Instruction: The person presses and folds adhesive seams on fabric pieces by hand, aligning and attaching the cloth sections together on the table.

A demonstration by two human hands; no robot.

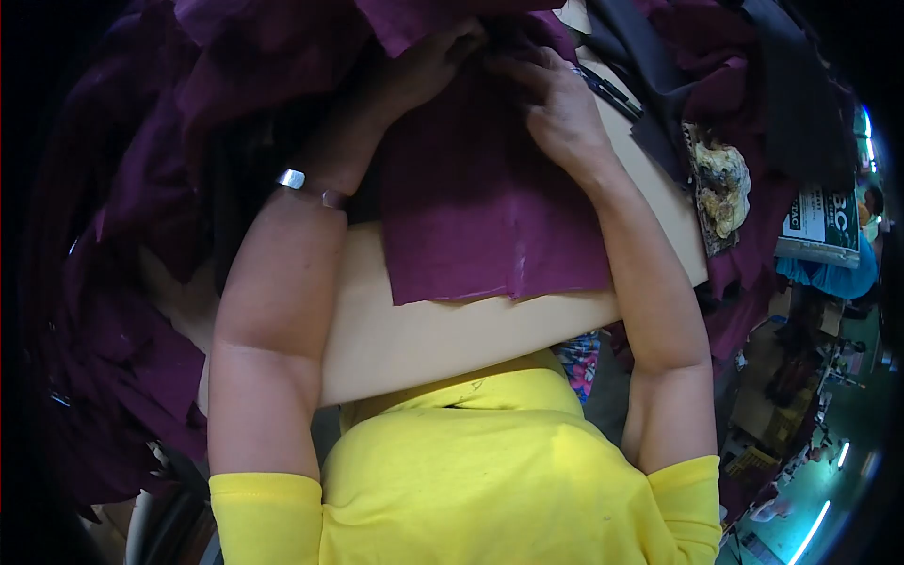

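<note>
A flat piece of maroon cloth (490, 217) lies over the light tabletop (452, 339), its near edge close to the table's front edge. My left hand (438, 61) is at the far end of this cloth, in shadow, with its fingertips hidden among the folds. Just right of it, my right hand (556, 104) pinches the cloth, fingers bent and pointing left. Dark scissors or a similar black tool (610, 91) lie beside my right hand.
Heaps of maroon cloth (122, 235) cover the left side and the far edge. Dark cloth (650, 85) lies at the far right, near a crumpled yellowish bundle (723, 188). Beyond it are a green and white printed box (824, 226) and a workshop floor with distant people.
</note>
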